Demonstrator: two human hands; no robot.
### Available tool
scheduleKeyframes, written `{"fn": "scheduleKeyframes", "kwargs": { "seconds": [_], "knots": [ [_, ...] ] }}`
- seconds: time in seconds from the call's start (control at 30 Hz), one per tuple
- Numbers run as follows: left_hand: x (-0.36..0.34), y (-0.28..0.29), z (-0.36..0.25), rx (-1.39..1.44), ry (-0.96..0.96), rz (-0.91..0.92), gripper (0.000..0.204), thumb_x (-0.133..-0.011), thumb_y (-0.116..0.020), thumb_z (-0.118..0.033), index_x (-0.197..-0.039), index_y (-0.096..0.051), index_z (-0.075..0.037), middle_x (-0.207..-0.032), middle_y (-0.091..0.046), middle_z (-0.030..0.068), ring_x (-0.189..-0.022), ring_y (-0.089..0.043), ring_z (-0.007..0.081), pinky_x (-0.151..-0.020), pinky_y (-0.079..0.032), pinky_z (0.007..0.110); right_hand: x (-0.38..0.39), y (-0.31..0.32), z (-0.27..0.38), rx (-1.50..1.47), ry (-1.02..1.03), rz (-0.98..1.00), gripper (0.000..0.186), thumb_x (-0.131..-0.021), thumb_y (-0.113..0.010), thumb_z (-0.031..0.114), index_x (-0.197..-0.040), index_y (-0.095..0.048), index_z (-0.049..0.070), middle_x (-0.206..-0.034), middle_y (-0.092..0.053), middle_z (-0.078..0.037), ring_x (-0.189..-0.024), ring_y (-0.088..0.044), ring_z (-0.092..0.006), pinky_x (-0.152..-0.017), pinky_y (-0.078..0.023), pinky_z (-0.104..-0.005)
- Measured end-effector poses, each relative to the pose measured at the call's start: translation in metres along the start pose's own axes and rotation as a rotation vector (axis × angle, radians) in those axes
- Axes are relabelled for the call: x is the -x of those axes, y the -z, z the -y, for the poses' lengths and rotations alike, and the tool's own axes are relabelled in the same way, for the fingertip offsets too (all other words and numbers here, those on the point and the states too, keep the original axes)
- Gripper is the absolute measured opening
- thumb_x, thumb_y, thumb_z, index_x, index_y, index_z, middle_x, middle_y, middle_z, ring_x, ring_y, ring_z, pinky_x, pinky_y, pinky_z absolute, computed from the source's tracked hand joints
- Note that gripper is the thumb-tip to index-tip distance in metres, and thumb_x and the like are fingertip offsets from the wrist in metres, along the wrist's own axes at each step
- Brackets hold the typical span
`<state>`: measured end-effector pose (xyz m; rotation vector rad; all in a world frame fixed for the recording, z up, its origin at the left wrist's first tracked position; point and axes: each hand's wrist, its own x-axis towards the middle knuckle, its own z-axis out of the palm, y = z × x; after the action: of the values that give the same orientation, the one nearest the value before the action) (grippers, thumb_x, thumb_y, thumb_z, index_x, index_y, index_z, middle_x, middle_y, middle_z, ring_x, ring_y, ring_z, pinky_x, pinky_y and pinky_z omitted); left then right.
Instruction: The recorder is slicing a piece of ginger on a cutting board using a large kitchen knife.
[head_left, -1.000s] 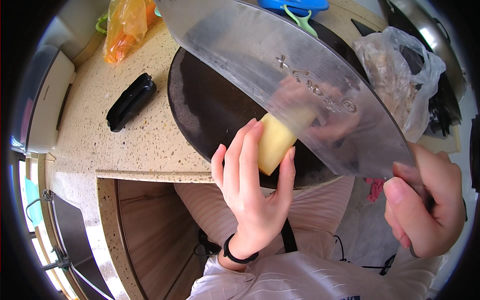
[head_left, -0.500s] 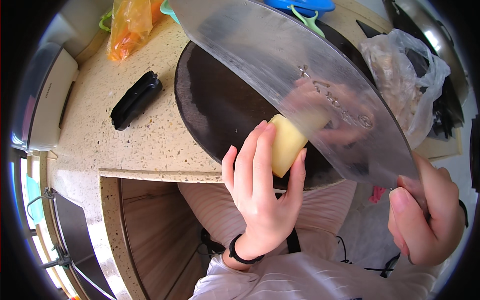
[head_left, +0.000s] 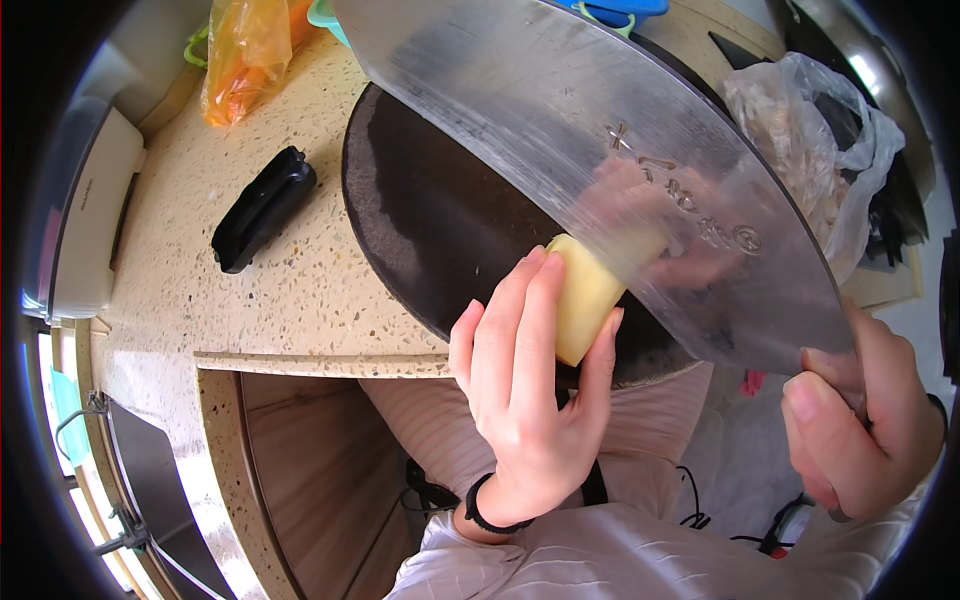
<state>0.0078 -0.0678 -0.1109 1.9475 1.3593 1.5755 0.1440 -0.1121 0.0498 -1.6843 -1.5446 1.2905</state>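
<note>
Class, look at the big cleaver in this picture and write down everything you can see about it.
The cleaver has a broad, curved blade of dull grey metal, smeared and faintly reflective, with stamped marks near its spine. It slants across the view from upper left to lower right, above the dark round cutting board. The right hand grips its hidden handle. Its edge meets the pale yellow peeled piece of food held by the left hand.

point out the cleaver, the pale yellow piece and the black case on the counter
cleaver (head_left: 600, 150), head view, middle of the broad steel blade
pale yellow piece (head_left: 582, 295), head view, its bare side between the fingers
black case (head_left: 263, 208), head view, middle of its top
</note>
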Motion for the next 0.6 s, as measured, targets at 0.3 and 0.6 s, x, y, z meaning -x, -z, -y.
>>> {"fn": "scheduleKeyframes", "kwargs": {
  "seconds": [0.3, 0.6],
  "knots": [
    [-0.0006, -0.0002, -0.0014, -0.025, 0.002, 0.001, 0.051, -0.070, -0.077, -0.008, -0.117, -0.059, 0.000, -0.114, -0.063, 0.0124, -0.102, -0.059, 0.0230, -0.099, -0.031, 0.036, -0.0009, 0.0064, 0.0004, 0.051, -0.114, -0.007, 0.049, -0.087, -0.034, -0.003, -0.134, -0.026, -0.014, -0.051, -0.044, 0.001, -0.038, -0.035, -0.0021, -0.038, -0.031, -0.0201],
    [-0.0011, -0.0017, -0.0030, -0.027, -0.003, -0.007, 0.049, -0.070, -0.076, -0.008, -0.116, -0.059, -0.001, -0.113, -0.063, 0.0124, -0.103, -0.059, 0.0233, -0.100, -0.031, 0.038, 0.0045, 0.0108, 0.0033, 0.012, -0.337, -0.151, 0.054, -0.087, -0.036, -0.001, -0.137, -0.022, -0.013, -0.050, -0.043, 0.004, -0.038, -0.038, -0.0024, -0.038, -0.031, -0.0195]
  ]
}}
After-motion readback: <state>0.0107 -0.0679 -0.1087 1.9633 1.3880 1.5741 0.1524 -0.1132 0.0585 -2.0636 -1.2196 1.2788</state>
